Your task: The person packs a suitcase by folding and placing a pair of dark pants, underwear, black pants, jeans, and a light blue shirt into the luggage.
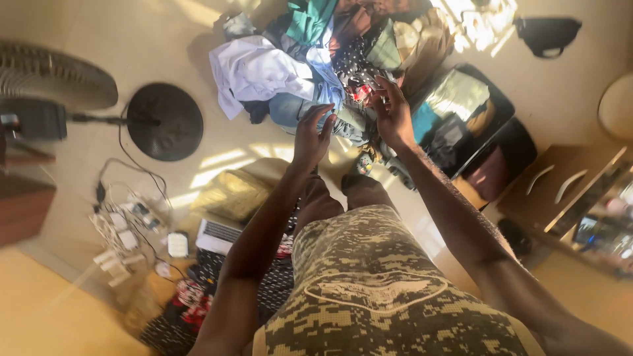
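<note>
Clothes pile (316,66) covers sunlit floor (165,39) beside fan (53,86) and suitcase (475,125).

A heap of clothes (316,59) lies on the floor (165,26) ahead of the standing person. The left hand (311,135) and right hand (392,112) are both extended over the near edge of that heap, the right nearer to it. An open suitcase (461,125) lies just right of the heap, with a cabinet (560,188) further right. A fan base (165,120) stands well left of the heap. A cushion (231,194) lies near the person's left side, with a laptop (217,235) just behind it and a tangle of cables (125,224) to its left.
</note>
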